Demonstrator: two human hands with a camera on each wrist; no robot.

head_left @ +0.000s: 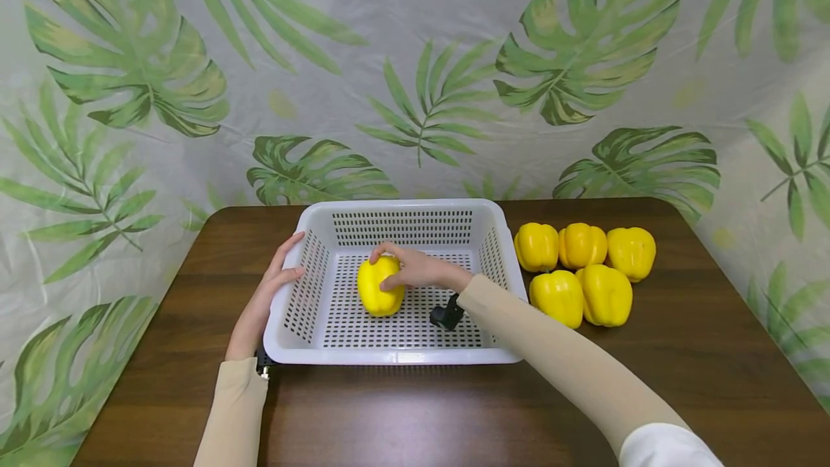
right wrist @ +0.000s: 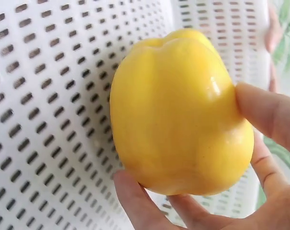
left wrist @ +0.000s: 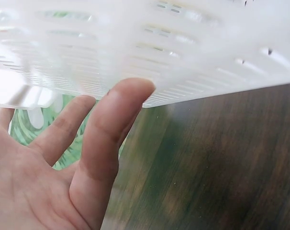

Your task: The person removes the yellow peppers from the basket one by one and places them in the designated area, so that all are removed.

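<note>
A yellow bell pepper (head_left: 378,292) is inside the white plastic basket (head_left: 395,357), left of its middle. My right hand (head_left: 418,270) reaches in over the basket's right side and grips the pepper between thumb and fingers. Close up in the right wrist view, the pepper (right wrist: 178,115) is held by the fingertips above the slotted floor; whether it touches the floor I cannot tell. At the basket's left side, my left hand (head_left: 259,305) rests with extended fingers against the outer wall. Its thumb (left wrist: 111,120) touches that slotted wall in the left wrist view.
Several more yellow bell peppers (head_left: 605,295) stand grouped on the dark wooden table (head_left: 402,416), right beside the basket. A leaf-patterned cloth (head_left: 428,92) hangs behind the table. Small black wrist cameras (head_left: 446,314) are strapped to the arms.
</note>
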